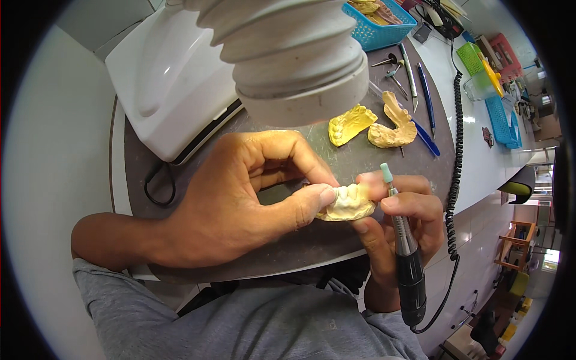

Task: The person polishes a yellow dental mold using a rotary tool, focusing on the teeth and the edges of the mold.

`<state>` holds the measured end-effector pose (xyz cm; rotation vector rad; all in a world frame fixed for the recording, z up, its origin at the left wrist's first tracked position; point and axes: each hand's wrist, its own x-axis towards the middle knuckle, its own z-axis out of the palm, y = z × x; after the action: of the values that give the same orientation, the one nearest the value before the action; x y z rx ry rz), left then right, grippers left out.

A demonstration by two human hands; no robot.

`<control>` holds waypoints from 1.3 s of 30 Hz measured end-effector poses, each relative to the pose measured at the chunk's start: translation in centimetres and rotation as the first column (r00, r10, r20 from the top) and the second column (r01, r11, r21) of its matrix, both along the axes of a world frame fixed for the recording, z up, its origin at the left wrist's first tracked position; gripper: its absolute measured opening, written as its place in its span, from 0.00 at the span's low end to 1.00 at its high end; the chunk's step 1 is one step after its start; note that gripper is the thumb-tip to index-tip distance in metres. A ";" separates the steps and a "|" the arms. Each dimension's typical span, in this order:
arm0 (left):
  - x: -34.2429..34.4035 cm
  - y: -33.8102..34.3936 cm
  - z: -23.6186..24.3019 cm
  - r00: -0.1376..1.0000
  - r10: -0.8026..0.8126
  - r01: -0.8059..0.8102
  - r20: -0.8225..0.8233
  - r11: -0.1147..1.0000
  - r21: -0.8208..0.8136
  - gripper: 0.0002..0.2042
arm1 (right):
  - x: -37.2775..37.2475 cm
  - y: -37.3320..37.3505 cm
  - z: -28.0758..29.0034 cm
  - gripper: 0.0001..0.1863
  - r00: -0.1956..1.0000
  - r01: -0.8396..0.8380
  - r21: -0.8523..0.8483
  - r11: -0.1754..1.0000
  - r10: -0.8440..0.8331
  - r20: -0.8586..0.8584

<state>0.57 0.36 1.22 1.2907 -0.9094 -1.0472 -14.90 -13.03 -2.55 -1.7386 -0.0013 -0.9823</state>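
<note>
Between my two hands is a pale yellow dental cast (pixel 345 207) with several molded teeth along its top. My left hand (pixel 258 195) is closed on its left end, thumb in front and index finger behind. With my right hand (pixel 408 210) I steady the cast's right end, and the same hand holds a rotary handpiece (pixel 409 264) with a black body and metal nose. The handpiece points upward, and its pale green grinding tip (pixel 386 172) stands apart from the cast. Beyond my hands lie a yellow cast piece (pixel 350 125) and a peach horseshoe-shaped cast (pixel 393 127).
A ribbed white hose (pixel 288 54) hangs over the brown work board (pixel 306 246). At left stands a white machine housing (pixel 174 78). Knife (pixel 410 78), blue pen (pixel 427 99) and small burs lie at upper right, near a blue basket (pixel 384 30) of casts. A coiled black cord (pixel 458 132) runs alongside.
</note>
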 end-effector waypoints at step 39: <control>0.0 -0.1 -0.9 0.969 -0.056 0.096 0.239 0.983 -0.156 0.12 | 0.0 -0.2 0.7 0.19 0.998 0.049 -0.165 0.985 -0.055 -0.032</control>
<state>0.54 0.27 0.33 1.2626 -1.2083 -0.8685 -14.92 -13.26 -1.86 -1.9155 -0.0135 -1.0123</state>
